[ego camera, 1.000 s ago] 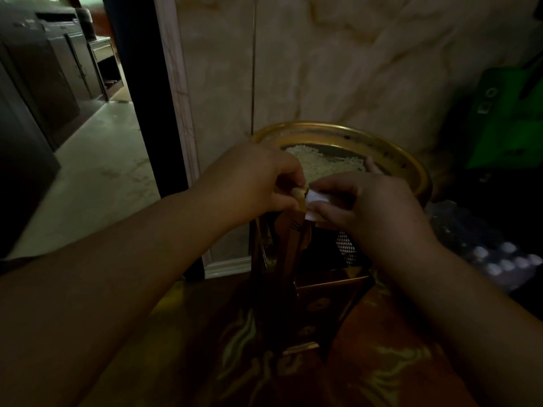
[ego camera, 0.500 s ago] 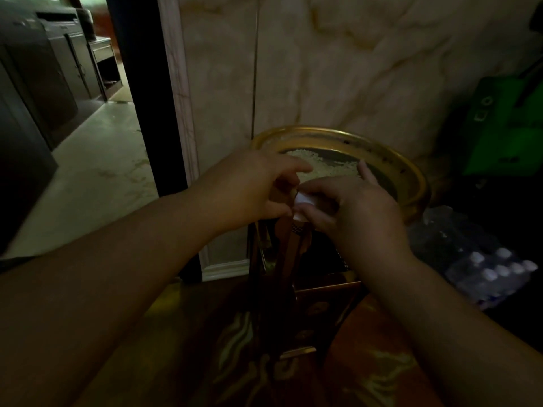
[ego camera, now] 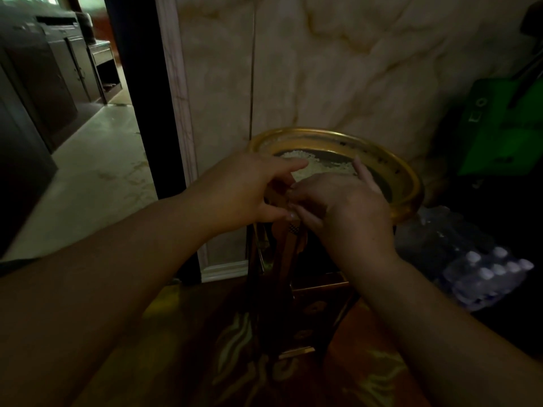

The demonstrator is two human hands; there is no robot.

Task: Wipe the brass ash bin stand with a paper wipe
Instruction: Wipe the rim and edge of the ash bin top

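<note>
Both hands meet at the near rim of the brass ash bin stand (ego camera: 408, 186), which stands against the marble wall (ego camera: 338, 69). Your left hand (ego camera: 244, 192) has fingers spread, thumb tip touching the right hand (ego camera: 343, 207), likely steadying things at the rim. Right fingers curl together, probably bunched on the paper wipe, but no wipe shows, so you can't tell. The round top tray holds pale grit (ego camera: 317, 167), likely ash sand. A shrink-wrapped pack of water bottles (ego camera: 487, 274) sits on the floor just beside the stand.

Ash bin stand (ego camera: 408, 183) before wall (ego camera: 338, 69), bottles (ego camera: 487, 274) right.
</note>
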